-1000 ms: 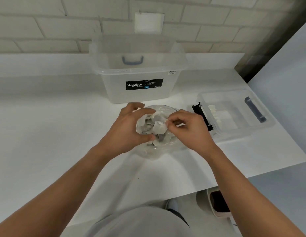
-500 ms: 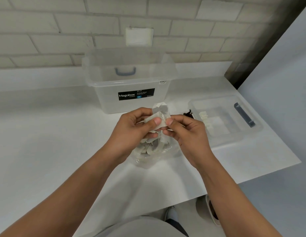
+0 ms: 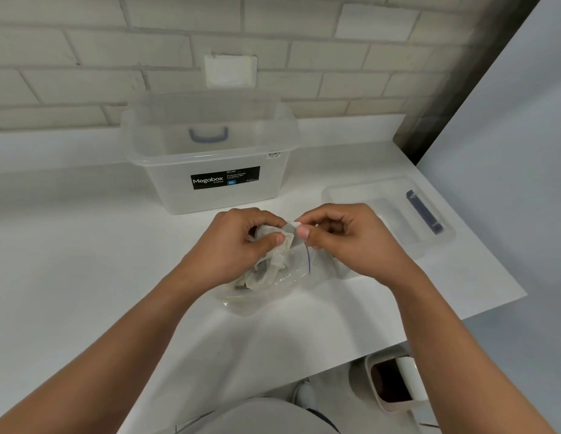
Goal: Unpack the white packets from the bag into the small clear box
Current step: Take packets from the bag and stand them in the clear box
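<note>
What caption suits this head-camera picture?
Left hand and right hand pinch a small white packet above a clear plastic bag, beside the small clear plastic box.

Both your forearms reach in over the surface's near edge, converging above its middle. Your left hand (image 3: 238,245) and right hand (image 3: 351,242) have their fingers curled, thumbs and forefingers pinching one white packet (image 3: 290,230) between them.

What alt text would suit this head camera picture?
A person's left hand and right hand pinch a white packet over a clear bag of packets on a white table. A small clear box sits to the right, a larger Megabox tub behind.
</note>
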### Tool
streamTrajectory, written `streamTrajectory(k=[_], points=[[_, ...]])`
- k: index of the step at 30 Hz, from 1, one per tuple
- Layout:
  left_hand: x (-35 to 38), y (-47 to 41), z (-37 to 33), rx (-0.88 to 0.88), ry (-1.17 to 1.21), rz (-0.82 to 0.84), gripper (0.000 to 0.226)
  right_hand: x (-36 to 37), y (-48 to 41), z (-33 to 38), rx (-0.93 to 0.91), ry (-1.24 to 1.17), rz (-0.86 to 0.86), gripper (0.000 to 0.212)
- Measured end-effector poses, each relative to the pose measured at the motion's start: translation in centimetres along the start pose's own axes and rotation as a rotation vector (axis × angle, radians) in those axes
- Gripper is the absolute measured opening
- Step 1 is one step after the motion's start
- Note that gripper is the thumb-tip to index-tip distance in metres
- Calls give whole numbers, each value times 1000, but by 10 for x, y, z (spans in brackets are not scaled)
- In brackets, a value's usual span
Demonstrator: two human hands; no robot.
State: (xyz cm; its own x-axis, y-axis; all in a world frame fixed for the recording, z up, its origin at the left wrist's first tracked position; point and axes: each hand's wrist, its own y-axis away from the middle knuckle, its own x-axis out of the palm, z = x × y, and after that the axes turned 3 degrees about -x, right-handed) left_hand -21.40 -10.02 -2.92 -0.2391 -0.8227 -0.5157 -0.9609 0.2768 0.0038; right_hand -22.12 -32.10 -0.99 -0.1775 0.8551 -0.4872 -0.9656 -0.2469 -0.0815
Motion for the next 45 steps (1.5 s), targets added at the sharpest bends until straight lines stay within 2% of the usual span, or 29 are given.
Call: streamTrajectory(k=[6,12,18,22,26,31,33,42,45], points=[[18,-8,-8,-82,66,-52,21,-29,-1,-7,-77,148,-126,9],[37,-23,-19,-148,217,-121,18,-79,-1,-13,-221,412,-199,14],[57,-36,-32,-226,514,-86,12,-130,-6,-33,-176,664,-166,14],[71,-43,-39,-255,590,-53,21,-150,-19,-63,-73,773,-50,15],[79,-45,-44,-257,562,-48,28,-147,-36,-95,47,782,224,17],[88,-48,-43,-273,499,-59,22,-129,-54,-119,179,672,537,18],[92,-49,-44,-287,476,-84,21,-123,-60,-130,220,695,613,18],[97,-52,-44,-311,563,-138,19,-115,-64,-151,211,752,541,13],[99,-53,-45,-284,633,-151,21,-127,-59,-141,145,752,436,14]])
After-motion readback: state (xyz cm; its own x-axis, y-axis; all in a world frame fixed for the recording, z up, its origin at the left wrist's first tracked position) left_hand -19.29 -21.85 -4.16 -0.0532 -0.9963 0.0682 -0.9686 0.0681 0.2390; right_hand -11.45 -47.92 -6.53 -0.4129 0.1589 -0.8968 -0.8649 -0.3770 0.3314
